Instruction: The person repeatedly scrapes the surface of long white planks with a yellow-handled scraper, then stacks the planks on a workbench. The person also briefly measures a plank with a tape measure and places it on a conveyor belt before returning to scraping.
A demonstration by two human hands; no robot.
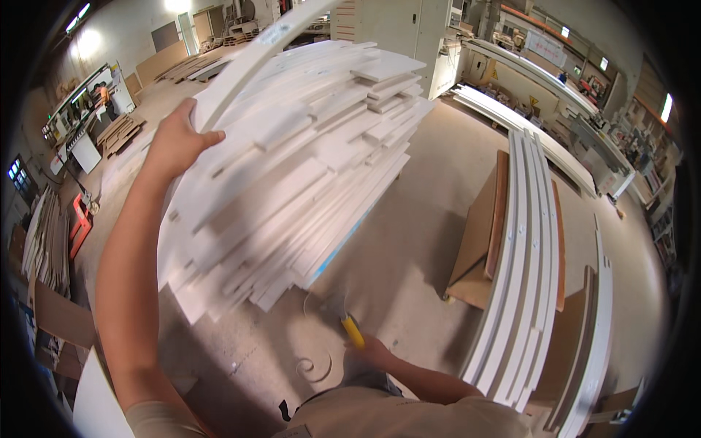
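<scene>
My left hand is at the near end of a long white board, its thumb and fingers around the board's edge. That board slants up and away over a large stack of white boards. Low in the middle, near my body, my right hand holds a tool with a yellow handle; its head is blurred, so its kind cannot be told. A thin curled strip lies on the floor below the stack.
Long white strips rest on brown supports at the right. Another white strip lies farther right. A large machine stands behind. At the left are a red pallet jack, leaning sheets and a distant person.
</scene>
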